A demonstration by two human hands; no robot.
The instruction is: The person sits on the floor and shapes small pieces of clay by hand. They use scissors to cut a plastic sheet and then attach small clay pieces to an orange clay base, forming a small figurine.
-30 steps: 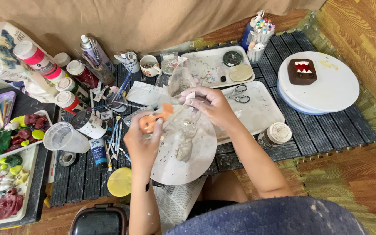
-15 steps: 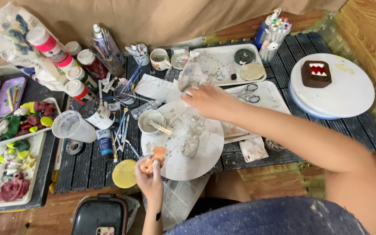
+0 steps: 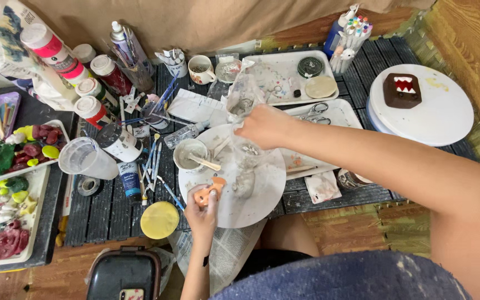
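Observation:
My left hand [image 3: 202,212] holds a small orange clay piece [image 3: 205,191] over the near edge of a round white plate [image 3: 262,189]. My right hand [image 3: 265,126] reaches out past the far side of the plate and pinches a crumpled clear plastic bag [image 3: 244,95]. On the plate sits a small white cup [image 3: 189,154] of pale paste with a stick [image 3: 208,163] in it, and some clear glassy bits lie beside it.
Paint bottles [image 3: 93,108], a clear measuring cup [image 3: 84,158], brushes [image 3: 154,155] and a yellow disc [image 3: 159,220] lie at left. Trays of coloured clay figures [image 3: 6,183] are far left. White trays [image 3: 284,75], scissors [image 3: 318,110], markers [image 3: 348,39] and a turntable [image 3: 445,119] with a brown block [image 3: 402,90] stand at right.
My left hand has dropped from the plate's middle to its near edge with the orange piece. My right hand has stretched away toward the plastic bag. The view has shifted a little.

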